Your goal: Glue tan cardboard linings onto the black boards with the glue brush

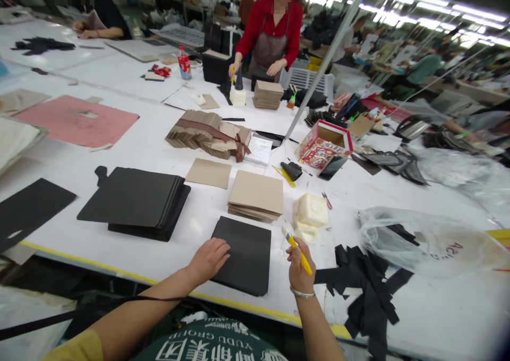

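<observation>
My left hand (209, 259) lies on the left edge of a black rectangular panel (247, 255), its fingers resting flat on the surface. Right of the panel, my right hand (302, 268) is wrapped round a yellow-handled brush (300, 255), its pale tip pointing up and left. Just beyond the brush tip stands a cream-coloured glue container (311, 211). A stack of beige boards (256, 194) sits behind the black panel, with a single beige board (209, 173) to its left. Black panels (133, 197) are piled further left.
Black strips (364, 292) and a clear plastic bag (430, 244) lie at the right. Further back are a tied beige bundle (207, 132), a red box (324, 143) and a slanted metal pole (326, 61). A person in red (273, 26) works across the table.
</observation>
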### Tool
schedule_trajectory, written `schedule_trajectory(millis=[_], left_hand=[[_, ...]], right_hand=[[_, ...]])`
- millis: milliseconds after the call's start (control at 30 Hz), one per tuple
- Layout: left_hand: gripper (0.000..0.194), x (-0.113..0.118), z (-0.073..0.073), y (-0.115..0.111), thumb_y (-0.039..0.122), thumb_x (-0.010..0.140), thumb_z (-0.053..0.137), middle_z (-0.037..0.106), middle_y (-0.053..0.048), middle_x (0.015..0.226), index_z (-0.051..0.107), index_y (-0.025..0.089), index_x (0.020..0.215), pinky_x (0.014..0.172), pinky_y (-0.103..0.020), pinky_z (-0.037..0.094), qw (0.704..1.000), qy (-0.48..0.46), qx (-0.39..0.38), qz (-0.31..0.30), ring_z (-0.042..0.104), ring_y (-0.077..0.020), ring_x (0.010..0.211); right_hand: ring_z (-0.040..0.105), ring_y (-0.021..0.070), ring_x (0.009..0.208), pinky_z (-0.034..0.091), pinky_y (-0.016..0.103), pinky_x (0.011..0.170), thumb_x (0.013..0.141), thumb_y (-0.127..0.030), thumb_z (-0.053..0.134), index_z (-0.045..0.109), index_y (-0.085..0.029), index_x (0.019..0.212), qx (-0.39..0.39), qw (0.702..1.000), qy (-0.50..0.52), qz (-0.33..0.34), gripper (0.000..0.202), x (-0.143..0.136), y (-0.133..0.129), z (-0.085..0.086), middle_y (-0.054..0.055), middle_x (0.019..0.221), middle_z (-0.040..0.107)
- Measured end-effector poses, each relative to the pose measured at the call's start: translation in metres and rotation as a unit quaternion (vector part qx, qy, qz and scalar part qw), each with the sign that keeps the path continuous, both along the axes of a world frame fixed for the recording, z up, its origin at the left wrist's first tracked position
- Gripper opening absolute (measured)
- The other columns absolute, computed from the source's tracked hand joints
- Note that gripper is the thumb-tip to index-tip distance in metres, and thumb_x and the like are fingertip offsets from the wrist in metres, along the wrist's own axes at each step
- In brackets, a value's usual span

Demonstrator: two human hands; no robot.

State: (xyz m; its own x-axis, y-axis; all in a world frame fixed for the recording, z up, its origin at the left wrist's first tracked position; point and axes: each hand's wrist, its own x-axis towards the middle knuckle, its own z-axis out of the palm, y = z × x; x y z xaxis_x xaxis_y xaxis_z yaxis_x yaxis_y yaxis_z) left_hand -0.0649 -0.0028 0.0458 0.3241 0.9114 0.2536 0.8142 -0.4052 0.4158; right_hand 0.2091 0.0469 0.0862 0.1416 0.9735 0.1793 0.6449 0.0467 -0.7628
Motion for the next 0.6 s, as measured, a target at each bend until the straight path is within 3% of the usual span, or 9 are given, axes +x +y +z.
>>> schedule_trajectory(millis=[133,233,400,600], left_hand=[[0.028,0.029,0.025,0.048,0.021,0.085,0.04,0.055,-0.01,0.106,0.05,0.018,0.11,0.089,-0.037,0.041,0.995,-0.003,0.065,-0.076,0.05,-0.0204,0.102],[0.039,0.051,0.034,0.093,0.023,0.085,0.04,0.046,-0.013,0.125,0.042,0.015,0.123,0.099,-0.038,0.031,0.99,0.034,0.069,-0.116,0.039,-0.0227,0.117],[0.065,0.071,0.024,0.141,0.033,0.076,0.053,0.03,-0.016,0.138,0.028,0.011,0.132,0.102,-0.046,0.019,0.989,0.105,0.001,-0.107,0.02,-0.0291,0.129],[0.07,0.072,0.004,0.148,0.042,0.074,0.054,0.033,-0.018,0.137,0.031,0.009,0.131,0.104,-0.046,0.013,0.989,0.113,-0.058,-0.072,0.023,-0.0294,0.128]], right_hand=[[0.049,0.0099,0.051,0.043,0.022,0.053,0.086,-0.047,0.035,0.059,-0.016,0.094,-0.041,0.99,0.128,0.038,0.04,-0.029,0.055,0.049,0.0,0.063,0.055],[0.047,0.0098,0.049,0.041,0.021,0.05,0.077,-0.045,0.051,0.061,-0.016,0.087,-0.057,0.982,0.147,0.108,0.032,-0.059,0.103,0.06,-0.002,0.059,0.053],[0.046,0.0092,0.047,0.039,0.02,0.048,0.074,-0.04,0.052,0.061,-0.015,0.072,-0.1,0.962,0.137,0.215,0.026,-0.104,0.163,0.045,-0.003,0.051,0.049],[0.042,0.007,0.041,0.035,0.018,0.043,0.073,-0.036,0.052,0.06,-0.015,0.07,-0.171,0.927,0.117,0.312,0.023,-0.126,0.195,0.021,-0.005,0.046,0.048]])
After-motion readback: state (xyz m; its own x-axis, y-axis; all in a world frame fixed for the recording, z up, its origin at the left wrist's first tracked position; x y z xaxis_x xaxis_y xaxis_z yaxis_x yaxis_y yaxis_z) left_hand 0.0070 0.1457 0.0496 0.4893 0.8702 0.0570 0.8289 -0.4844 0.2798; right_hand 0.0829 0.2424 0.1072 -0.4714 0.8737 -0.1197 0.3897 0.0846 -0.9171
